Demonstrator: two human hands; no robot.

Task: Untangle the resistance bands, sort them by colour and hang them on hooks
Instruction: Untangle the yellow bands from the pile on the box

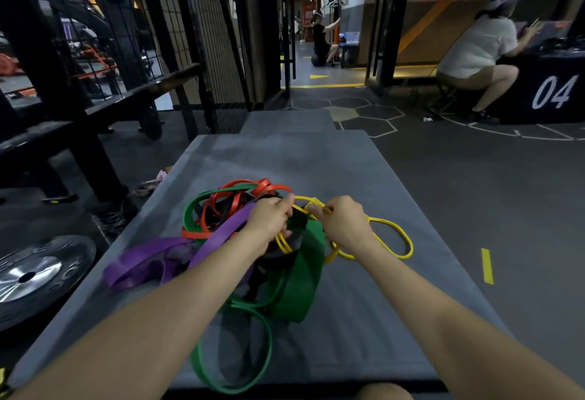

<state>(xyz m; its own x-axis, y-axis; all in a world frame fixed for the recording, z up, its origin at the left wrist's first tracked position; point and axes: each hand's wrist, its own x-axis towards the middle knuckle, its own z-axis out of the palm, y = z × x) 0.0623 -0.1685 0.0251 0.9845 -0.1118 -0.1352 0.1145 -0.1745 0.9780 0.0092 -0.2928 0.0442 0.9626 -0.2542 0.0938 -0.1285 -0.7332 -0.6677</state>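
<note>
Two bare hands work at the tangle: the left hand (273, 221) at eleven o'clock of the pile, the right hand (343, 223) at one o'clock. The stretchy rubber loop bands show five colours: thin yellow band (392, 235) at three o'clock, flat orange-red band (235, 200) at twelve, wide purple band (148, 260) at nine, green bands (304, 273) from the centre down to six, and a black band (278, 260) in the middle. How many loops each colour holds cannot be told from the knot. One grey padded mat (285, 159) lies beneath. One round silver-centred weight plate (34, 276) sits at nine o'clock. Two other people are visible: one seated person in white (474, 51) at two o'clock, one person in black (321, 40) at twelve.
</note>
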